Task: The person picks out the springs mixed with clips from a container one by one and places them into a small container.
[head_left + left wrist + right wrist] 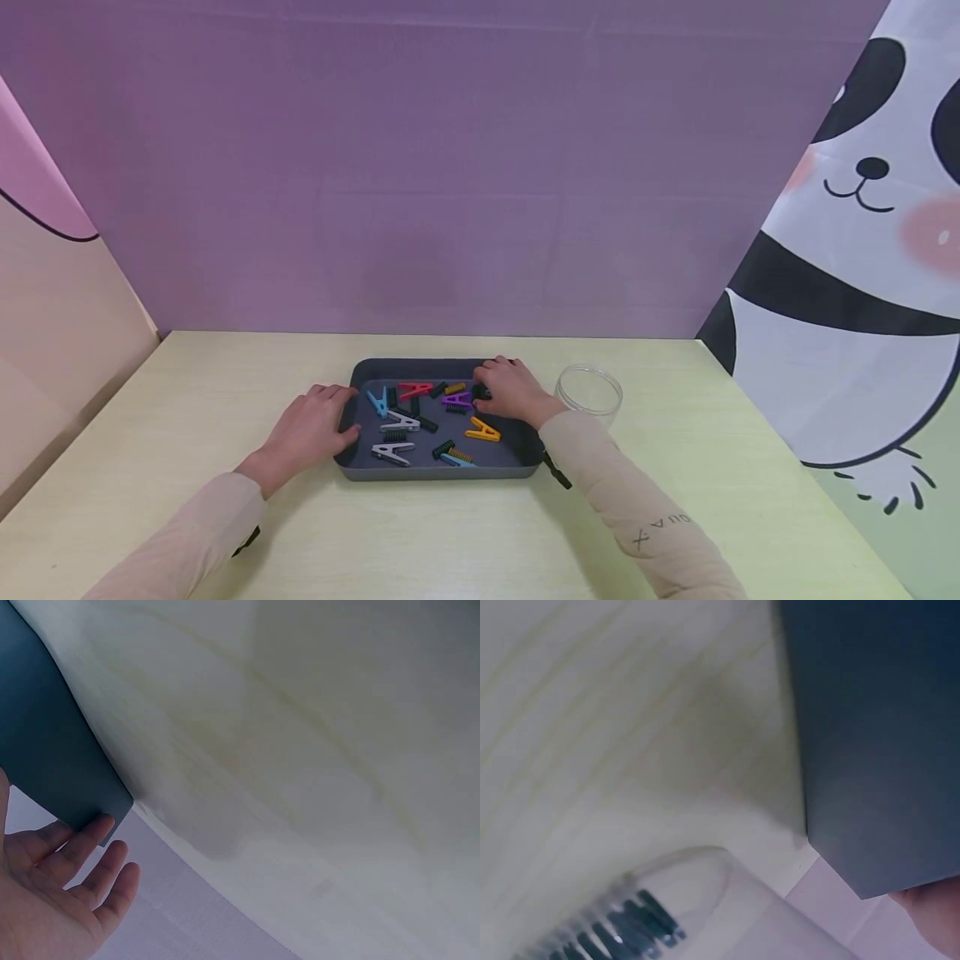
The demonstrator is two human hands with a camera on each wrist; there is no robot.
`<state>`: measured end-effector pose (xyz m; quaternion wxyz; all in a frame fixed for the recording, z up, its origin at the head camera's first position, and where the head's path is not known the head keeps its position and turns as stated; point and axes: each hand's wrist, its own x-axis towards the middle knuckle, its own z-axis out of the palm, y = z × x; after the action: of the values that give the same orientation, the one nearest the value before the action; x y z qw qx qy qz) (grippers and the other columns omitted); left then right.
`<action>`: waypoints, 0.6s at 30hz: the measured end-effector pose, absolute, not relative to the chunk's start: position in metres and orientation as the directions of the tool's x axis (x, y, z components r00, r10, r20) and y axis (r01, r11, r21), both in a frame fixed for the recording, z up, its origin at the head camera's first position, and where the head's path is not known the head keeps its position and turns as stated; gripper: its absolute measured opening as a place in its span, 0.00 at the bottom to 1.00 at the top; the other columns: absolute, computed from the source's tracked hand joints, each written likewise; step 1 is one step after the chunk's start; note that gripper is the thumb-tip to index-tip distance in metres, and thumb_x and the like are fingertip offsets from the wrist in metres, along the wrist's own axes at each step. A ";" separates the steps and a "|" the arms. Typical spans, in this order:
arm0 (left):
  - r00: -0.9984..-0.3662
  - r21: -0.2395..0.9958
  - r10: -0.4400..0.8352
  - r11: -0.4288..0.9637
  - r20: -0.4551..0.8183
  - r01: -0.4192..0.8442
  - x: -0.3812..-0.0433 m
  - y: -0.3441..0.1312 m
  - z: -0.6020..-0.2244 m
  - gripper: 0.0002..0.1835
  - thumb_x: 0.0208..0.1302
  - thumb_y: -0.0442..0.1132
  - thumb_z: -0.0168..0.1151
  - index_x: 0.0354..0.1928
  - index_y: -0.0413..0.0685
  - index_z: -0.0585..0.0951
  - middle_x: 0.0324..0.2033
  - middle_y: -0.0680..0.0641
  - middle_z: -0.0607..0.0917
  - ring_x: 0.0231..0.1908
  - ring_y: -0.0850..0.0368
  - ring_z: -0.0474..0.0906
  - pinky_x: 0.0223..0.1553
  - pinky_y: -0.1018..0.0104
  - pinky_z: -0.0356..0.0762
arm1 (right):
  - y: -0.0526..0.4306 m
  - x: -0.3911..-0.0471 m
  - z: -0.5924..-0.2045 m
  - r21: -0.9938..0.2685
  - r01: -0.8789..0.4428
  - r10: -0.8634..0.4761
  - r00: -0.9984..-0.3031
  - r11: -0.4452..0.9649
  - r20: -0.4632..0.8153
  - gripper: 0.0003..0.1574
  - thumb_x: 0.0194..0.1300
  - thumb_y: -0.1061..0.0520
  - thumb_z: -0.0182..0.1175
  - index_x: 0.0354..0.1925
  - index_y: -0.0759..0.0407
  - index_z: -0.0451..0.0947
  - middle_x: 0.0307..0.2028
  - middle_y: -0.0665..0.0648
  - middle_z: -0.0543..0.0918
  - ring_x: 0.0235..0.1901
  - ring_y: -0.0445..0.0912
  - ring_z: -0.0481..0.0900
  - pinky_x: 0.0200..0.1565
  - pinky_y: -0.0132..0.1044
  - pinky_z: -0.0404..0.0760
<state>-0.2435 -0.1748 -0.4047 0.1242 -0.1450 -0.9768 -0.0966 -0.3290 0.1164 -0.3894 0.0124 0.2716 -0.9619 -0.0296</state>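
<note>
A dark grey tray point(442, 473) holds small plastic clips: a red clip point(415, 389), a blue clip point(378, 403), a purple clip point(457, 400), a yellow clip point(483, 431) and pale grey ones point(393, 452). My left hand point(311, 427) grips the tray's left rim, thumb over the edge and fingertips against the outer wall point(56, 727). At the back right, my right hand point(513, 392) reaches over the rim and pinches a small black piece point(482, 391), mostly hidden by the fingers; I cannot tell its kind.
Beside my right forearm stands a round clear container point(589, 390); the right wrist view shows dark ribbed pieces point(641, 922) through its wall. Several short black ribbed pieces point(394, 436) lie among the clips. A purple backdrop point(450, 167) rises behind the table point(420, 533).
</note>
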 end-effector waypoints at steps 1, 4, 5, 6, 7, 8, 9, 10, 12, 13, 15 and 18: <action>-0.927 0.151 0.259 0.940 0.271 0.306 -0.244 -0.175 -0.405 0.28 0.51 0.49 0.65 0.51 0.39 0.75 0.49 0.41 0.79 0.50 0.44 0.72 0.48 0.49 0.73 | 0.116 -0.329 -0.390 0.064 -0.521 -0.523 -0.852 0.851 0.008 0.24 0.56 0.44 0.62 0.48 0.54 0.76 0.48 0.53 0.79 0.52 0.50 0.71 0.58 0.53 0.66; -0.926 0.143 0.259 0.942 0.274 0.305 -0.244 -0.175 -0.406 0.28 0.51 0.49 0.65 0.51 0.39 0.75 0.49 0.41 0.79 0.50 0.44 0.72 0.48 0.49 0.73 | 0.116 -0.330 -0.390 0.071 -0.520 -0.522 -0.853 0.851 0.013 0.23 0.56 0.44 0.62 0.47 0.54 0.76 0.47 0.53 0.79 0.51 0.50 0.71 0.58 0.52 0.67; -0.926 0.141 0.259 0.942 0.275 0.305 -0.244 -0.175 -0.406 0.28 0.51 0.49 0.65 0.51 0.39 0.75 0.49 0.41 0.79 0.50 0.44 0.72 0.48 0.49 0.73 | 0.116 -0.330 -0.389 0.074 -0.521 -0.523 -0.852 0.851 0.016 0.23 0.55 0.44 0.62 0.47 0.54 0.77 0.47 0.53 0.79 0.51 0.50 0.72 0.57 0.52 0.67; -0.925 0.138 0.260 0.942 0.276 0.306 -0.244 -0.175 -0.406 0.28 0.51 0.49 0.65 0.51 0.39 0.75 0.49 0.41 0.79 0.50 0.44 0.73 0.47 0.49 0.73 | 0.116 -0.330 -0.389 0.078 -0.521 -0.524 -0.852 0.850 0.019 0.23 0.55 0.44 0.62 0.47 0.53 0.77 0.47 0.53 0.80 0.50 0.50 0.72 0.56 0.51 0.68; -0.925 0.137 0.260 0.942 0.277 0.306 -0.244 -0.175 -0.406 0.28 0.51 0.49 0.65 0.51 0.39 0.75 0.49 0.41 0.79 0.50 0.44 0.73 0.47 0.49 0.73 | 0.116 -0.329 -0.388 0.080 -0.521 -0.525 -0.851 0.850 0.023 0.23 0.55 0.44 0.62 0.47 0.54 0.77 0.46 0.53 0.80 0.49 0.50 0.72 0.55 0.51 0.69; -0.924 0.135 0.261 0.942 0.278 0.307 -0.244 -0.175 -0.406 0.28 0.51 0.49 0.65 0.51 0.39 0.75 0.49 0.41 0.79 0.50 0.44 0.73 0.47 0.49 0.74 | 0.116 -0.329 -0.387 0.082 -0.522 -0.525 -0.850 0.849 0.026 0.23 0.55 0.44 0.62 0.46 0.54 0.77 0.46 0.53 0.80 0.48 0.50 0.73 0.54 0.50 0.70; -0.924 0.133 0.262 0.942 0.279 0.307 -0.244 -0.175 -0.405 0.28 0.51 0.49 0.65 0.51 0.39 0.75 0.49 0.41 0.79 0.50 0.44 0.73 0.47 0.49 0.74 | 0.116 -0.329 -0.386 0.084 -0.522 -0.525 -0.850 0.849 0.029 0.23 0.55 0.44 0.62 0.46 0.54 0.77 0.45 0.53 0.80 0.47 0.49 0.73 0.53 0.50 0.71; -0.924 0.131 0.263 0.942 0.279 0.308 -0.244 -0.175 -0.405 0.28 0.51 0.49 0.65 0.51 0.39 0.75 0.49 0.41 0.79 0.50 0.44 0.73 0.47 0.49 0.74 | 0.116 -0.328 -0.385 0.084 -0.521 -0.525 -0.850 0.849 0.033 0.23 0.55 0.44 0.62 0.46 0.54 0.77 0.45 0.53 0.80 0.46 0.49 0.73 0.52 0.49 0.72; -0.923 0.128 0.265 0.942 0.280 0.309 -0.244 -0.175 -0.405 0.28 0.51 0.49 0.65 0.51 0.39 0.75 0.49 0.41 0.79 0.50 0.44 0.73 0.47 0.49 0.74 | 0.116 -0.327 -0.383 0.085 -0.522 -0.527 -0.849 0.848 0.041 0.22 0.55 0.45 0.62 0.45 0.54 0.77 0.44 0.53 0.81 0.45 0.49 0.73 0.50 0.49 0.73; -0.923 0.126 0.265 0.943 0.280 0.309 -0.244 -0.175 -0.405 0.28 0.51 0.49 0.65 0.51 0.39 0.75 0.49 0.41 0.79 0.50 0.44 0.73 0.47 0.49 0.74 | 0.116 -0.327 -0.381 0.084 -0.524 -0.528 -0.848 0.848 0.044 0.22 0.55 0.45 0.63 0.45 0.54 0.77 0.44 0.53 0.81 0.44 0.49 0.73 0.49 0.49 0.73; -0.923 0.124 0.264 0.944 0.279 0.307 -0.244 -0.175 -0.406 0.28 0.51 0.49 0.64 0.51 0.39 0.75 0.49 0.41 0.79 0.50 0.44 0.73 0.47 0.49 0.74 | 0.117 -0.326 -0.378 0.083 -0.528 -0.533 -0.845 0.845 0.054 0.22 0.55 0.45 0.63 0.45 0.55 0.77 0.43 0.53 0.80 0.44 0.49 0.73 0.49 0.49 0.73; -0.925 0.124 0.261 0.944 0.277 0.304 -0.244 -0.175 -0.407 0.28 0.51 0.50 0.64 0.51 0.40 0.75 0.49 0.41 0.79 0.50 0.44 0.73 0.47 0.49 0.74 | 0.118 -0.323 -0.374 0.081 -0.540 -0.545 -0.835 0.838 0.072 0.21 0.55 0.46 0.63 0.44 0.55 0.77 0.42 0.54 0.80 0.43 0.50 0.73 0.47 0.49 0.73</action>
<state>-0.2441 -0.1752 -0.4069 0.1294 -0.1447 -0.9775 -0.0826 -0.3235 0.1177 -0.3737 0.0460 0.2833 -0.9575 -0.0287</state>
